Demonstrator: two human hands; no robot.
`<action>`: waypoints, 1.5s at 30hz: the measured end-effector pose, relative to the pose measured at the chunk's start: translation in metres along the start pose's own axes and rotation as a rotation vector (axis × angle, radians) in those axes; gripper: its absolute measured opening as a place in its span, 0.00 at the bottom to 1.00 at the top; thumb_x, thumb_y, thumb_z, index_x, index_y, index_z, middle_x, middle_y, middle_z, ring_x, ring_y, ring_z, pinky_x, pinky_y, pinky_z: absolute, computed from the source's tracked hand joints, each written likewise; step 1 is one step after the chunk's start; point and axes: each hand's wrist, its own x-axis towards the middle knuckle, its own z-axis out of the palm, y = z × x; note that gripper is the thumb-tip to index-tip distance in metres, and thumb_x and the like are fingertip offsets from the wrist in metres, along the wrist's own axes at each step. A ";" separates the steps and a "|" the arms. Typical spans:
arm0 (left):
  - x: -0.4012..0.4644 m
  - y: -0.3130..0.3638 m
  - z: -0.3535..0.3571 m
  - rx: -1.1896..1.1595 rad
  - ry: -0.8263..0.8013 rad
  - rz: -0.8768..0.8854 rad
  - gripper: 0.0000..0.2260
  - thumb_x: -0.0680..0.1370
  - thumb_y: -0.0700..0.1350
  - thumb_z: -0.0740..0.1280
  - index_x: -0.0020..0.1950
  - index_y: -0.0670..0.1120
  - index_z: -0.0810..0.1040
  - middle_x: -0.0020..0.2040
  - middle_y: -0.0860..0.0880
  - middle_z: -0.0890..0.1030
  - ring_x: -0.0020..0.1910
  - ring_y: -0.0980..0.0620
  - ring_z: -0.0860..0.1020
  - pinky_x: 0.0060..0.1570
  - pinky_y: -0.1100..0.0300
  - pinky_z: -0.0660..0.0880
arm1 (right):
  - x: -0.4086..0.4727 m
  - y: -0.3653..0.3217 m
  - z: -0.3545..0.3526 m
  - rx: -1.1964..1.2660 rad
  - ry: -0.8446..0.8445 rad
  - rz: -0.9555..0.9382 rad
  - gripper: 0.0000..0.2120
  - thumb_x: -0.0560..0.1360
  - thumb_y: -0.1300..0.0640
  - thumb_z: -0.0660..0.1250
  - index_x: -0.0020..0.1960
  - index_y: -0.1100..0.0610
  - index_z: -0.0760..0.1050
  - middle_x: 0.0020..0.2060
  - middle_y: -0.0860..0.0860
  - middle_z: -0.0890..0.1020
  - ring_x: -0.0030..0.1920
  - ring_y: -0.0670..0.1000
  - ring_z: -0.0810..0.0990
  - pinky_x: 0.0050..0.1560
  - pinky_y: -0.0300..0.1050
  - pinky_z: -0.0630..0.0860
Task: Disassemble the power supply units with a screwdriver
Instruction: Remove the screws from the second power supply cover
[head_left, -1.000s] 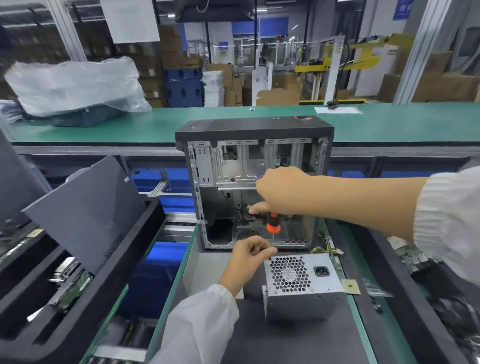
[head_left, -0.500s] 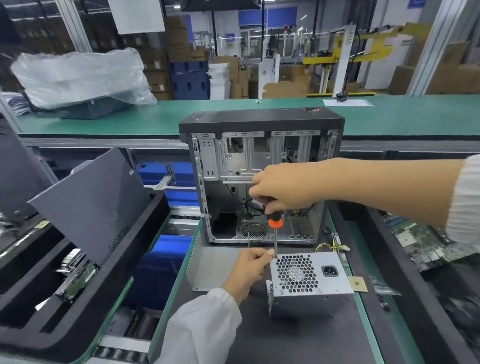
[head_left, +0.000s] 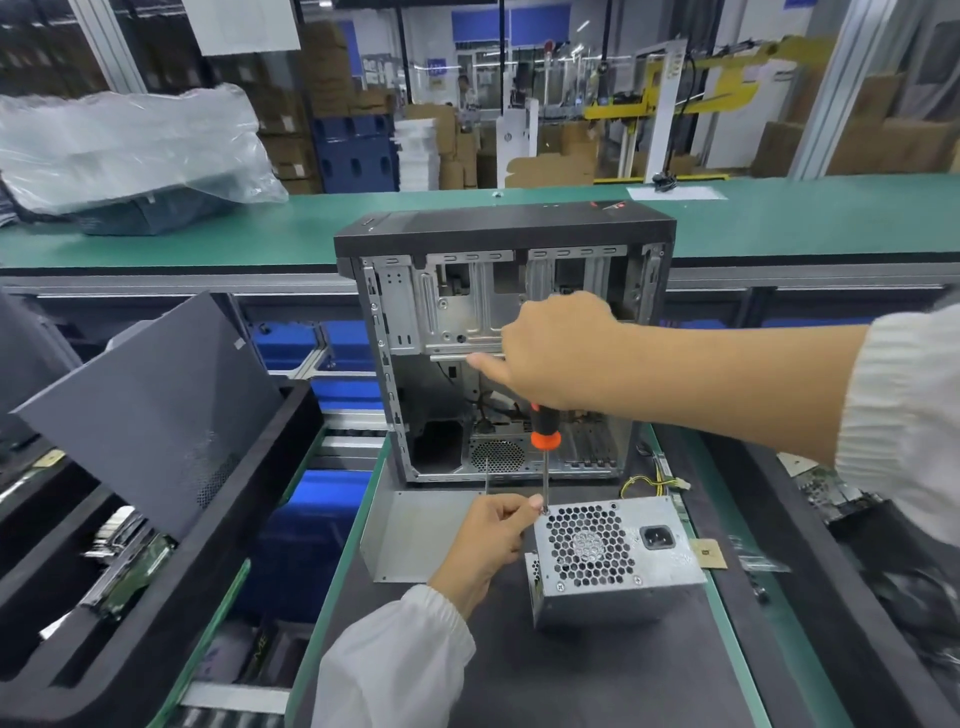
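The silver, box-shaped metal power supply unit (head_left: 613, 561) faces fan-grille up; my right grip (head_left: 558, 353) holds the orange-and-black screwdriver (head_left: 544, 441) vertical, tip at its corner, left grip (head_left: 496, 525) pinching the shaft.

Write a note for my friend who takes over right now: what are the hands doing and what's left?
Right hand grips the screwdriver, tip at the top-left corner screw of the power supply.
Left hand pinches the shaft near that corner.
The supply sits out of the computer case, on the dark mat.
Done: unit out of the case.
Left: its screws and cover.
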 end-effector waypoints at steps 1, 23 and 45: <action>0.000 0.000 0.000 0.004 0.006 0.003 0.19 0.81 0.46 0.64 0.30 0.49 0.73 0.27 0.53 0.56 0.23 0.58 0.54 0.22 0.68 0.54 | 0.001 0.002 -0.003 -0.093 -0.023 -0.010 0.28 0.81 0.39 0.46 0.33 0.57 0.65 0.30 0.51 0.69 0.28 0.50 0.67 0.27 0.41 0.58; -0.007 0.007 0.003 0.039 0.025 0.051 0.12 0.82 0.43 0.63 0.39 0.44 0.74 0.26 0.54 0.57 0.22 0.58 0.55 0.22 0.67 0.53 | -0.003 0.025 -0.010 -0.198 -0.292 -0.201 0.18 0.82 0.45 0.54 0.53 0.58 0.74 0.41 0.54 0.76 0.32 0.51 0.70 0.26 0.43 0.63; -0.004 0.005 -0.001 0.263 0.110 0.362 0.06 0.74 0.37 0.73 0.49 0.44 0.86 0.42 0.54 0.86 0.46 0.58 0.83 0.51 0.62 0.78 | -0.004 0.026 -0.029 0.081 -0.474 -0.280 0.13 0.73 0.65 0.66 0.56 0.57 0.72 0.54 0.56 0.76 0.43 0.49 0.76 0.40 0.43 0.76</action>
